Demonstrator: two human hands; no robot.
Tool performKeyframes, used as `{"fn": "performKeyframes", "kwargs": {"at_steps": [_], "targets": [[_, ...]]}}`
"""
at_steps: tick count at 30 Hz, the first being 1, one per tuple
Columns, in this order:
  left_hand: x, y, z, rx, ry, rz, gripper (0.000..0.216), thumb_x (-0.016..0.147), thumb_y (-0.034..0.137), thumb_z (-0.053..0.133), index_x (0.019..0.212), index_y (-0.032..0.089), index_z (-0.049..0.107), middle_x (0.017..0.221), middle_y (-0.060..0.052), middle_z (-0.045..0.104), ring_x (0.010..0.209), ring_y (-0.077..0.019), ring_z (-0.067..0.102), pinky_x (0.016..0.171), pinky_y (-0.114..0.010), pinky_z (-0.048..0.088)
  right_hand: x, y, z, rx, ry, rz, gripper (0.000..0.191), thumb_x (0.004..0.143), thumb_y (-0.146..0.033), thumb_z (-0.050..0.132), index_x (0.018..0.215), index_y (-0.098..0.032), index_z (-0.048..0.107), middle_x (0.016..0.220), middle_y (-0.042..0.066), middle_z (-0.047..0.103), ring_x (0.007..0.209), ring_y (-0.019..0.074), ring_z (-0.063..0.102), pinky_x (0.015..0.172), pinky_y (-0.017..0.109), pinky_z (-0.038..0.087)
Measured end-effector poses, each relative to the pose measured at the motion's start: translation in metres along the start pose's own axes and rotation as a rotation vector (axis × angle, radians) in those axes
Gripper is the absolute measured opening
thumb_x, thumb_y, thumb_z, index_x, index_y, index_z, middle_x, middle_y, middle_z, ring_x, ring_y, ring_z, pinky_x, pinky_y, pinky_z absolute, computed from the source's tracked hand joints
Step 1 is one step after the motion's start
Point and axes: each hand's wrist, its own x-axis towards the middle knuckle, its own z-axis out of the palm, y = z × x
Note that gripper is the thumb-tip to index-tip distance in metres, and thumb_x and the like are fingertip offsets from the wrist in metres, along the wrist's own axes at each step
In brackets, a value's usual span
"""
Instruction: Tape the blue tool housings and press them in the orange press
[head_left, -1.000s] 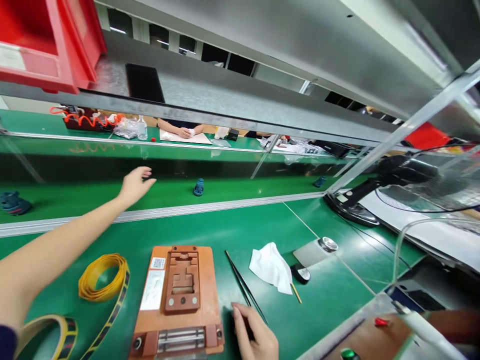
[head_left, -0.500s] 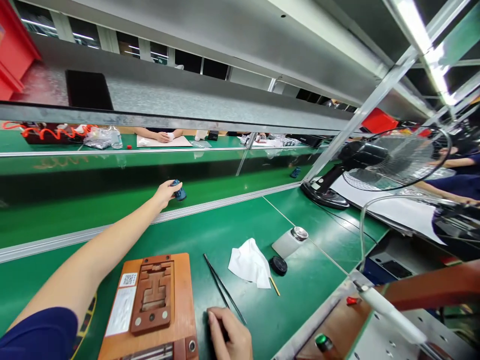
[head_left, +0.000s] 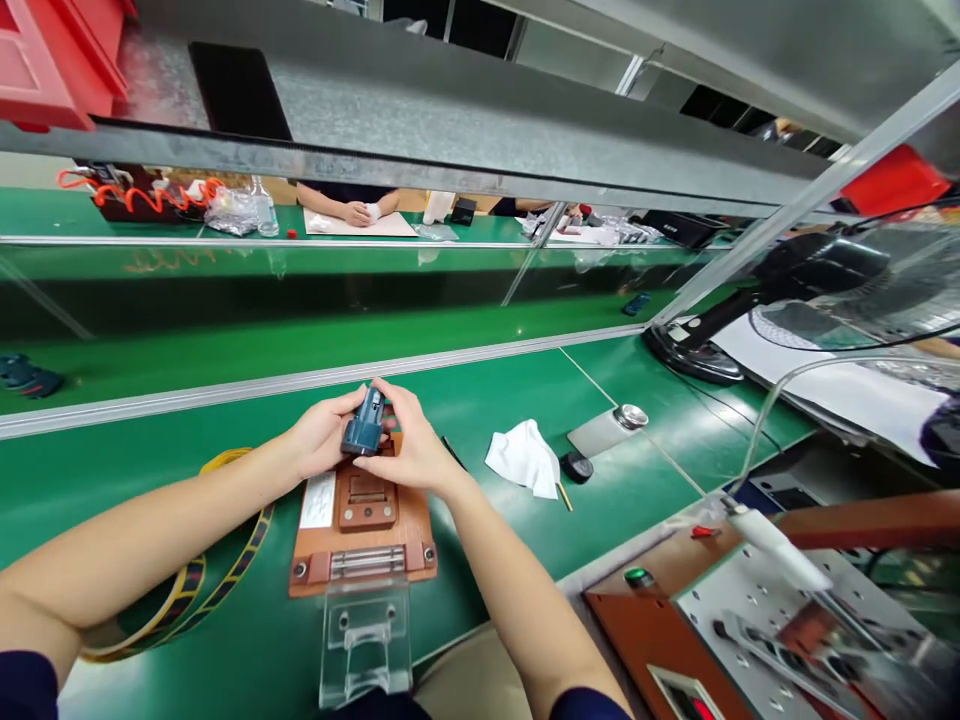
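Just below-left of frame centre, left hand [head_left: 321,436] and right hand [head_left: 411,440] both grip a dark blue part [head_left: 364,426] over the orange-brown fixture [head_left: 414,520]. White cloth [head_left: 525,458] lies right of them.

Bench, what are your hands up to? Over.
Bare left hand, bare right hand: both holding stubby blue plastic part. Held over far end of brown rectangular fixture. Transparent plastic flap folded back, clear of part.

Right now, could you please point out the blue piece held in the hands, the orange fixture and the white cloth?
Blue piece [head_left: 365,427]: head view, middle of its body.
Orange fixture [head_left: 415,517]: head view, bare right part of its base.
White cloth [head_left: 525,457]: head view, middle of its surface.
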Motion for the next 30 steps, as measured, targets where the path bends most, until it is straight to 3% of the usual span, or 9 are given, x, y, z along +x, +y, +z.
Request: {"fn": "performKeyframes", "kwargs": {"at_steps": [6, 10, 15, 19, 21, 23, 25, 28, 30], "targets": [[-0.065, -0.008, -0.030, 0.430, 0.227, 0.282, 0.043, 0.086, 0.049, 0.074, 0.120, 0.022, 0.068, 0.122, -0.012, 0.069, 0.117, -0.0288, 0.063, 0.098, -0.039, 0.052, -0.023, 0.003, 0.010, 0.022, -0.189, 0.046, 0.096, 0.066, -0.038, 0.085, 0.149, -0.018, 0.041, 0.142, 0.015, 0.052, 0.134, 0.0318, 0.043, 0.116, 0.053, 0.038], [-0.128, -0.025, -0.055, 0.685, 0.209, 0.209, 0.042, 0.081, 0.058, 0.076, 0.110, 0.028, 0.074, 0.114, -0.010, 0.071, 0.110, -0.0303, 0.064, 0.097, -0.038, 0.052, -0.036, 0.013, 0.012, 0.073, -0.225, 0.119, 0.090, 0.069, -0.036, 0.083, 0.148, -0.019, 0.043, 0.140, 0.014, 0.051, 0.137, 0.0297, 0.040, 0.118, 0.051, 0.036], [-0.179, -0.085, -0.069, 0.835, 0.027, -0.001, 0.032, 0.088, 0.061, 0.066, 0.098, 0.032, 0.076, 0.107, -0.009, 0.070, 0.104, -0.0302, 0.064, 0.093, -0.040, 0.053, -0.033, 0.026, 0.011, 0.038, -0.271, 0.119, 0.093, 0.071, -0.037, 0.085, 0.151, -0.023, 0.041, 0.145, 0.014, 0.049, 0.142, 0.0307, 0.036, 0.121, 0.053, 0.031], [-0.189, -0.142, -0.063, 0.659, -0.178, -0.062, 0.042, 0.088, 0.058, 0.067, 0.124, 0.036, 0.068, 0.142, -0.007, 0.055, 0.132, -0.0305, 0.052, 0.110, -0.044, 0.044, -0.036, 0.033, 0.015, -0.066, -0.362, 0.051, 0.106, 0.072, -0.059, 0.084, 0.158, -0.024, 0.033, 0.164, 0.016, 0.026, 0.152, 0.0382, 0.018, 0.123, 0.061, 0.020], [-0.190, -0.156, -0.058, 0.530, -0.234, -0.095, 0.046, 0.088, 0.056, 0.071, 0.130, 0.036, 0.066, 0.141, -0.008, 0.057, 0.133, -0.0298, 0.052, 0.116, -0.045, 0.038, -0.043, 0.034, 0.017, -0.114, -0.366, 0.054, 0.103, 0.079, -0.065, 0.075, 0.161, -0.024, 0.028, 0.168, 0.015, 0.015, 0.154, 0.0397, 0.010, 0.123, 0.062, 0.020], [-0.191, -0.154, -0.052, 0.408, -0.252, -0.095, 0.042, 0.088, 0.053, 0.072, 0.125, 0.033, 0.069, 0.122, -0.009, 0.067, 0.118, -0.0291, 0.062, 0.110, -0.045, 0.043, -0.054, 0.034, 0.014, -0.156, -0.288, 0.046, 0.087, 0.090, -0.063, 0.064, 0.160, -0.023, 0.030, 0.168, 0.014, 0.018, 0.154, 0.0373, 0.013, 0.123, 0.060, 0.022], [-0.192, -0.138, -0.046, 0.285, -0.261, -0.078, 0.044, 0.089, 0.055, 0.069, 0.126, 0.030, 0.069, 0.114, -0.011, 0.070, 0.107, -0.0295, 0.066, 0.099, -0.044, 0.050, -0.069, 0.035, 0.007, -0.209, -0.106, 0.054, 0.068, 0.098, -0.056, 0.056, 0.155, -0.022, 0.041, 0.160, 0.014, 0.036, 0.149, 0.0332, 0.028, 0.122, 0.056, 0.028], [-0.186, -0.099, -0.032, 0.137, -0.259, -0.023, 0.062, 0.091, 0.062, 0.062, 0.143, 0.028, 0.057, 0.130, -0.016, 0.065, 0.113, -0.0337, 0.065, 0.095, -0.045, 0.053, -0.102, 0.040, -0.007, -0.317, 0.247, 0.143, 0.040, 0.103, -0.044, 0.049, 0.131, -0.021, 0.065, 0.130, 0.013, 0.064, 0.125, 0.0284, 0.052, 0.111, 0.049, 0.041], [-0.174, -0.077, -0.020, 0.062, -0.219, 0.035, 0.065, 0.094, 0.058, 0.060, 0.150, 0.027, 0.048, 0.137, -0.018, 0.061, 0.117, -0.0336, 0.064, 0.094, -0.044, 0.055, -0.128, 0.046, -0.015, -0.408, 0.388, 0.208, 0.033, 0.103, -0.041, 0.049, 0.115, -0.020, 0.072, 0.113, 0.013, 0.069, 0.109, 0.0271, 0.058, 0.102, 0.046, 0.045]]}}
